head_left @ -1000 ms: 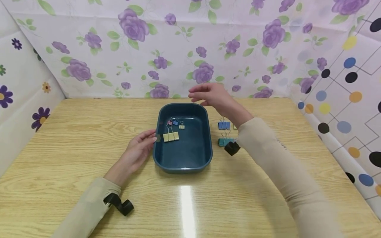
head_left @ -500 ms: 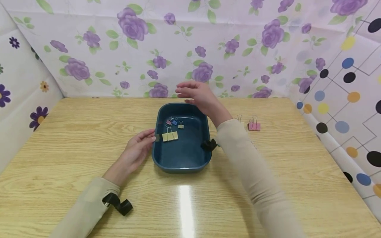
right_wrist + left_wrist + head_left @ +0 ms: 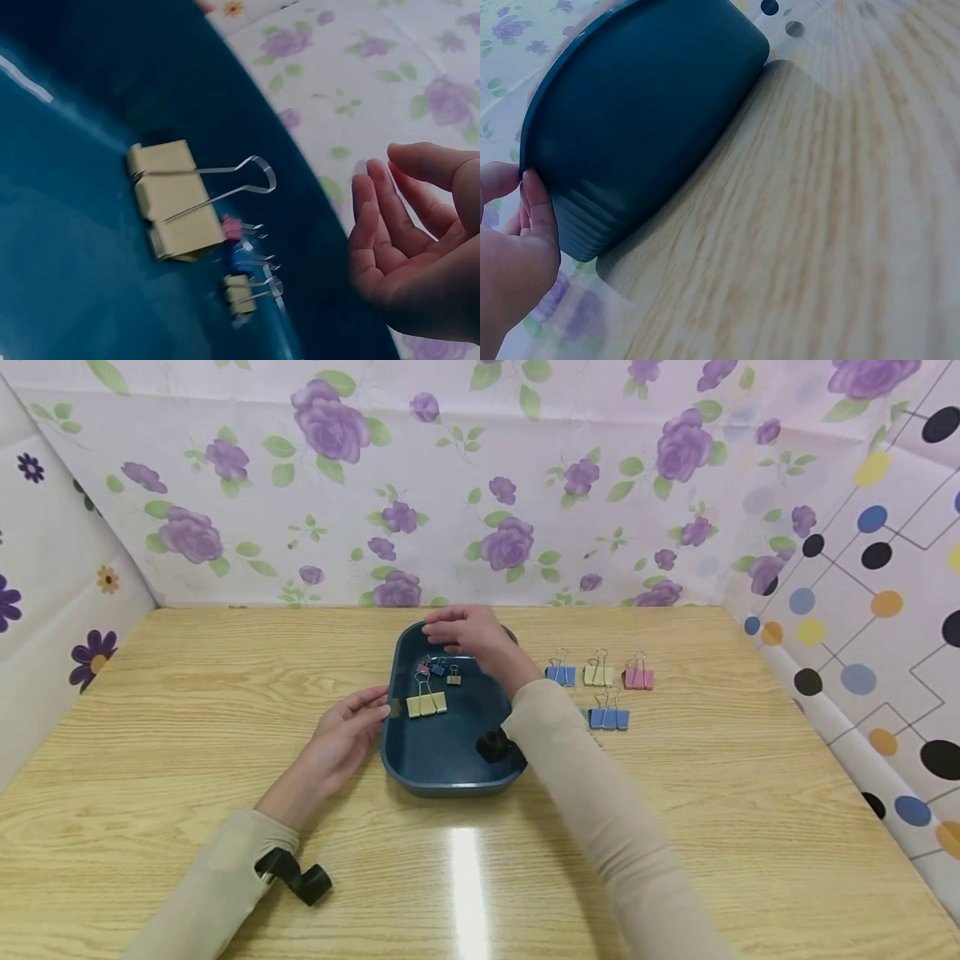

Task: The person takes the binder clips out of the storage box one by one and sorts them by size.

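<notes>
My left hand (image 3: 347, 737) pinches the left rim of a dark teal plastic tub (image 3: 442, 772), thumb and fingers on either side of its wall in the left wrist view. Over the tub's far end hovers my right hand (image 3: 480, 639), its fingers loosely bent with nothing between them. Inside, toward the left wall, lies a large pale yellow binder clip (image 3: 176, 202). Small pink (image 3: 232, 228), blue (image 3: 244, 259) and yellow (image 3: 240, 295) binder clips lie beside it. The right forearm covers part of the tub's right side.
Right of the tub, a blue binder clip (image 3: 560, 676), a yellow one (image 3: 598, 676) and a pink one (image 3: 639, 679) form a row on the wooden table (image 3: 225, 693). Another blue binder clip (image 3: 609, 719) lies nearer, partly beside the right sleeve (image 3: 570, 735). Flowered cloth (image 3: 247, 493) hangs behind.
My right hand has moved left and then down, from beyond the tub's far right corner to over its far end. The left hand stays at the rim, and the clips in the tub have not moved.
</notes>
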`<state>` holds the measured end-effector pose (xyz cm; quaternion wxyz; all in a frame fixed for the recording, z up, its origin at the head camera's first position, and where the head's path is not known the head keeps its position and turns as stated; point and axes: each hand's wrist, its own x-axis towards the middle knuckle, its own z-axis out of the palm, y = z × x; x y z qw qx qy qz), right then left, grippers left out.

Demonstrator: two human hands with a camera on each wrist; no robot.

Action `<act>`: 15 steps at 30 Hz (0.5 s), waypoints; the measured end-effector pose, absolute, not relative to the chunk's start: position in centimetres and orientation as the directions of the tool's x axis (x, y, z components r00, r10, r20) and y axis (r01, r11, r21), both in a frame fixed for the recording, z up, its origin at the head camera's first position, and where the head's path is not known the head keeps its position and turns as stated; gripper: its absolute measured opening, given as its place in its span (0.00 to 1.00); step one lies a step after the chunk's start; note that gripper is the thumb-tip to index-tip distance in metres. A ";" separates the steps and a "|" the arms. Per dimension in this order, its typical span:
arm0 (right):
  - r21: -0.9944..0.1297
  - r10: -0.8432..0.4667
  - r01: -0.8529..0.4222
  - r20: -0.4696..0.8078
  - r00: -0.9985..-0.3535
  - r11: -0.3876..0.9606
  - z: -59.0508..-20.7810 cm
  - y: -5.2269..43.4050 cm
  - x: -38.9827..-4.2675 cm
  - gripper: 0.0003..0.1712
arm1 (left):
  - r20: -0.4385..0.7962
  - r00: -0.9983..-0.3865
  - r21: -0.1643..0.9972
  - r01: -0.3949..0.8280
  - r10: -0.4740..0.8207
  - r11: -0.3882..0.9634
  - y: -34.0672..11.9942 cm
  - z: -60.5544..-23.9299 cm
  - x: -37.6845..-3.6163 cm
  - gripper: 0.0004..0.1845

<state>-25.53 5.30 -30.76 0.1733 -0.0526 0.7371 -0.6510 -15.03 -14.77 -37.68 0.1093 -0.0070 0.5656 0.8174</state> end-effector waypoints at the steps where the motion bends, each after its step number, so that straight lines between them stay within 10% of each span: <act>1: -0.974 -0.302 0.159 -0.202 -0.932 0.160 -31.0 5.3 -25.6 0.16 | -0.135 -0.976 0.924 -0.186 0.172 -0.334 -14.8 -37.7 -15.0 0.22; 15: -0.941 -0.362 0.194 -0.289 -0.886 0.276 -32.6 5.0 -25.7 0.16 | -0.124 -0.976 0.924 -0.180 0.181 -0.337 -14.7 -37.7 -15.0 0.21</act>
